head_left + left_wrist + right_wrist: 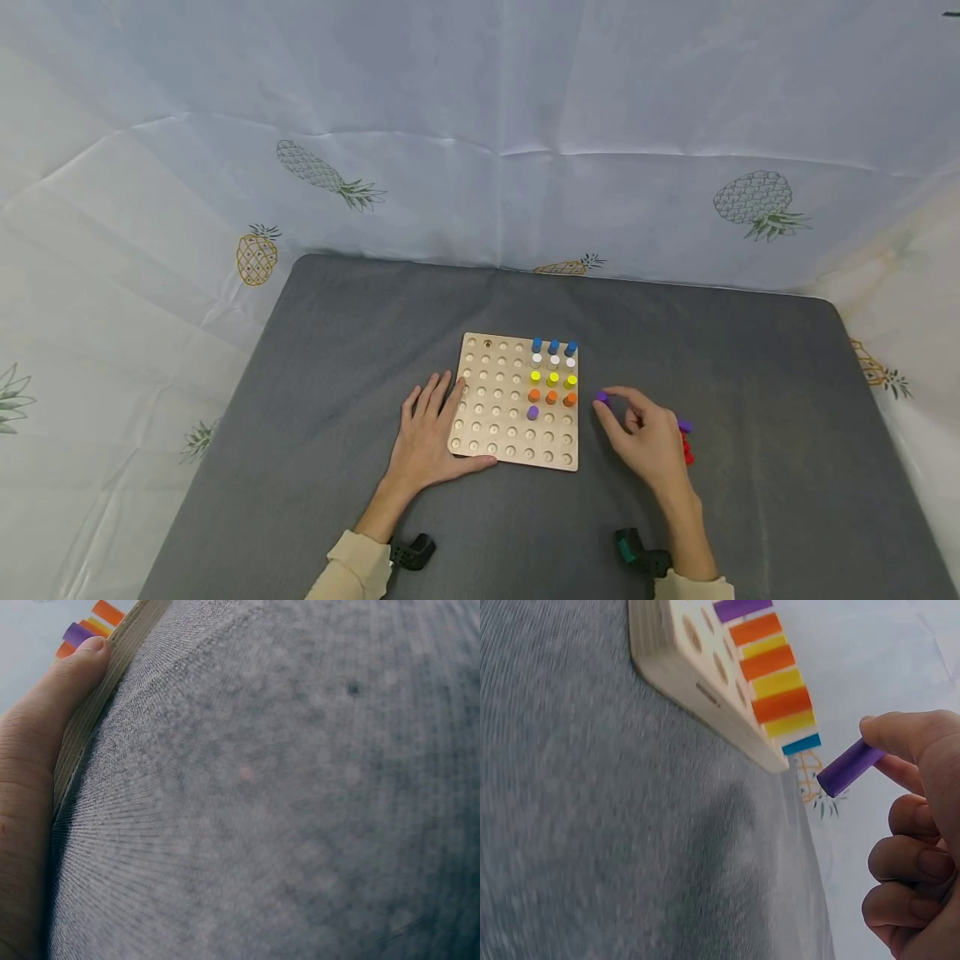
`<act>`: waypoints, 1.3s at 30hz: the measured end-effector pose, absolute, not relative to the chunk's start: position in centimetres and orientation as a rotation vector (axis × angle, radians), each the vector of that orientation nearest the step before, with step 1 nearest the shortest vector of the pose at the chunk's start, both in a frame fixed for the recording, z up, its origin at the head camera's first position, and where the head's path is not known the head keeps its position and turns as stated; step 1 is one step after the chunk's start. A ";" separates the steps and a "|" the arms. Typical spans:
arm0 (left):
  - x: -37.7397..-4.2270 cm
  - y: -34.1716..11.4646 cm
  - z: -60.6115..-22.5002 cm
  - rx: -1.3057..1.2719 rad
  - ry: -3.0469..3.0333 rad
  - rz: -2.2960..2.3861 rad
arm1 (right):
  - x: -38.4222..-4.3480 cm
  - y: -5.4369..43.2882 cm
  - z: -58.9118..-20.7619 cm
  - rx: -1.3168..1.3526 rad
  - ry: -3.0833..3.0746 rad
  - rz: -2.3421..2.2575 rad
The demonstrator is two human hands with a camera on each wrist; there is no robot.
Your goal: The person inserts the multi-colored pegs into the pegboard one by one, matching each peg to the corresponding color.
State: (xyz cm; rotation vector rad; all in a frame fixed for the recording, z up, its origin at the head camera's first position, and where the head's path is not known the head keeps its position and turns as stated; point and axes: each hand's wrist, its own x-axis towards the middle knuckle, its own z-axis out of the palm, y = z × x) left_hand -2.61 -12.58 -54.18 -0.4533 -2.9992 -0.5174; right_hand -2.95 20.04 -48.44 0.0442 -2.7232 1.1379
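A square wooden pegboard with rows of round holes lies on the grey table. On its right side stand blue, white, yellow and orange pegs, plus one purple peg in the row below. My left hand rests along the board's left edge and near corner, fingers straight, thumb at the front edge. To the right of the board, my right hand pinches another purple peg between thumb and index finger. That peg is tilted and apart from the board; the other fingers are curled.
Behind the right hand lie loose red pegs and a purple peg, partly hidden by it. A pale curtain with pineapple prints hangs behind the grey table. Each wrist wears a black camera mount.
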 end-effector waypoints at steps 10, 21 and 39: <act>-2.6 -12.6 -54.0 -0.458 -2.990 -0.501 | -2.8 18.4 -48.4 0.144 -2.691 1.206; -2.5 -12.6 -53.9 -0.457 -2.988 -0.500 | -2.7 16.8 -48.9 0.233 -2.640 1.369; -2.5 -12.6 -54.0 -0.455 -2.998 -0.496 | -2.4 15.3 -50.7 0.252 -2.593 1.594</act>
